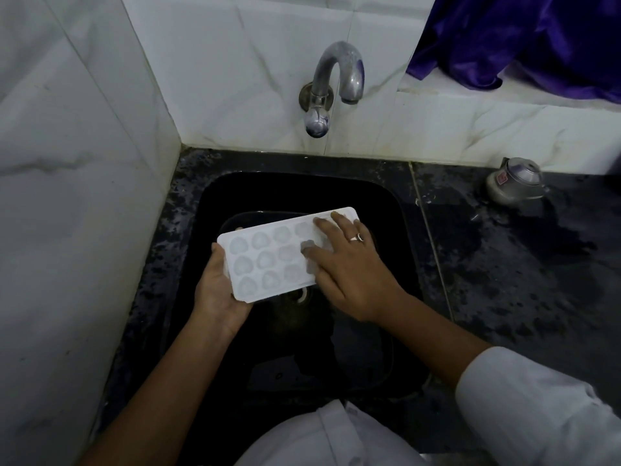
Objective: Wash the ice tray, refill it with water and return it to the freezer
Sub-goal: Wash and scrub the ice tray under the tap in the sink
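Note:
A white ice tray (265, 260) with several round cells is held level over the black sink (386, 210). My left hand (218, 290) grips its near-left end from below, thumb on the rim. My right hand (349, 267) lies flat on the tray's right half, fingers spread across the cells and pressing on them. A ring sits on one finger. The metal tap (336, 79) on the tiled wall is above the tray, and no water runs from it.
White tiled walls close the left side and the back. The dark speckled counter (521, 264) runs to the right, wet in places, with a small metal pot (515, 179) near the wall. A purple cloth (517, 38) hangs at the top right.

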Demonstrator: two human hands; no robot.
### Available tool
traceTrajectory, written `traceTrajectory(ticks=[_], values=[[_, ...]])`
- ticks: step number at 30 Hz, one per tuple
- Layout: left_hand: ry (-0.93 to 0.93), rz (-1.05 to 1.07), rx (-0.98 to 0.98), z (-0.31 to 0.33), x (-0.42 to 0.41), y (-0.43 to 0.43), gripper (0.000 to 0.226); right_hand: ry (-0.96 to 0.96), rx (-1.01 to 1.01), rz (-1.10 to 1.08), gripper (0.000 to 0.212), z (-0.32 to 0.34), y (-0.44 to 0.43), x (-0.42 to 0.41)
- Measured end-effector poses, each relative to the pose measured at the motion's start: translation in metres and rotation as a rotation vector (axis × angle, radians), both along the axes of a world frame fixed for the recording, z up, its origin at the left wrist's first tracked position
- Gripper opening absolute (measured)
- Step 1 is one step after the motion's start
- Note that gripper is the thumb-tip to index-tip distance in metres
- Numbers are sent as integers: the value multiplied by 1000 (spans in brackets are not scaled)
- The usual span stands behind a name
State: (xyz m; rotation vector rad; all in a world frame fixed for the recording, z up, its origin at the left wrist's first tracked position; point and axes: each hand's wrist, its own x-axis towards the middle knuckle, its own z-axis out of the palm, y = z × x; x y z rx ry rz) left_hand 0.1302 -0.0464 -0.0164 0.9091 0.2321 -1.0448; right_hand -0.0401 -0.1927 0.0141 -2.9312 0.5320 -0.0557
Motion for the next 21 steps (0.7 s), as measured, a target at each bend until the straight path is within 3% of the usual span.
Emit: traceTrajectory(ticks=[5,10,14,21], values=[[-6,-18,-12,-1,-7,-3,60,-38,87,-106,45,9,-2,7],[2,-15,34,-3,2,3,62,-8,7,3,49,4,0,-2],[-3,-27,13,3,-7,-1,61,-36,87,-99,46,9,-1,6],[9,-44,14,1,0,4,63,-11,16,-30,49,5,-6,-3]])
